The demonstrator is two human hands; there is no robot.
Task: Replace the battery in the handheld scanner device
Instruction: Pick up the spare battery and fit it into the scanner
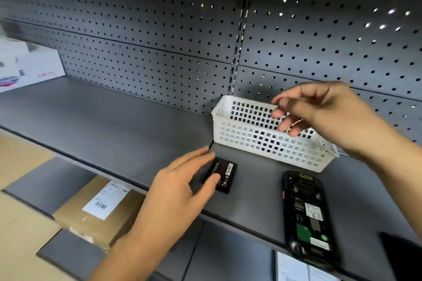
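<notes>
A black battery (225, 174) with a printed label lies flat on the grey shelf (114, 125). My left hand (175, 191) covers its left end, fingers along the far side and thumb pressed on the near edge. The black handheld scanner (306, 212) lies face down to the right, near the shelf's front edge. Its back is off, so the empty battery bay and a green board show. My right hand (319, 112) hovers over the white perforated basket (251, 141) with its fingers loosely spread and nothing in them.
A grey pegboard wall (159, 41) closes the back of the shelf. A white printed box (29, 66) stands at the far left. On the lower shelf lie a cardboard parcel (98, 210) and papers (294, 269). A dark flat object (402, 255) sits at the right edge.
</notes>
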